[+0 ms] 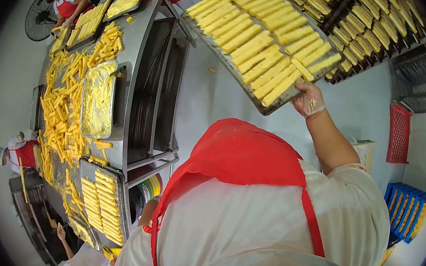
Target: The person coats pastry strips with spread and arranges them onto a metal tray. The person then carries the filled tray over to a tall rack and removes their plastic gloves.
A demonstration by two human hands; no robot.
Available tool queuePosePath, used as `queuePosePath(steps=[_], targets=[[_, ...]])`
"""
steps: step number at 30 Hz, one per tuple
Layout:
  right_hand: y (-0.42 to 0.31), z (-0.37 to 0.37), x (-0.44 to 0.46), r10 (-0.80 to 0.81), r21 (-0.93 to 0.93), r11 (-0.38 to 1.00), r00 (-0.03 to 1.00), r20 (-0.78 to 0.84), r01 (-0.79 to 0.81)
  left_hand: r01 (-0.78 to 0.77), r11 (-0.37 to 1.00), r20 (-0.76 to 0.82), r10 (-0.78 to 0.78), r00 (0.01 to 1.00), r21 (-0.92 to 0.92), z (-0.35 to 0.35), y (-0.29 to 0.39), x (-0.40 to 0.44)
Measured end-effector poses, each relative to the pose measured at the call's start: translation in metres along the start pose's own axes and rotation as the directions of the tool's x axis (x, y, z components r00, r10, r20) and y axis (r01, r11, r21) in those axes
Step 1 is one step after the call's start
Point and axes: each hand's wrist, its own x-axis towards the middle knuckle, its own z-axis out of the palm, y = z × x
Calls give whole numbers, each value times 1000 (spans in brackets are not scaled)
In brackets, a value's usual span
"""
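Observation:
My right hand (309, 98), in a clear plastic glove, is closed on the near right corner of a metal baking tray (271, 109). Rows of yellow dough sticks (263, 35) cover this tray, and one near my fingers lies crosswise. The tray is raised off to the right of the worktable, in front of a rack (331, 21) loaded with similar trays of sticks. My left hand is out of sight; only a bit of arm shows beside my red apron.
A metal worktable (134, 89) at left carries heaped loose sticks (63, 113), a smeared tray (98, 99) and a filled tray (101, 199). Co-workers stand around it. A fan (39, 19) is behind. Blue crates (405, 210) and a red crate (399, 134) are at right.

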Motion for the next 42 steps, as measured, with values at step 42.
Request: queuePosePath(steps=[42], targets=[[-36, -444, 289, -188, 187, 818, 560, -807, 544, -134, 877, 268, 6, 963, 461, -542, 305, 346]])
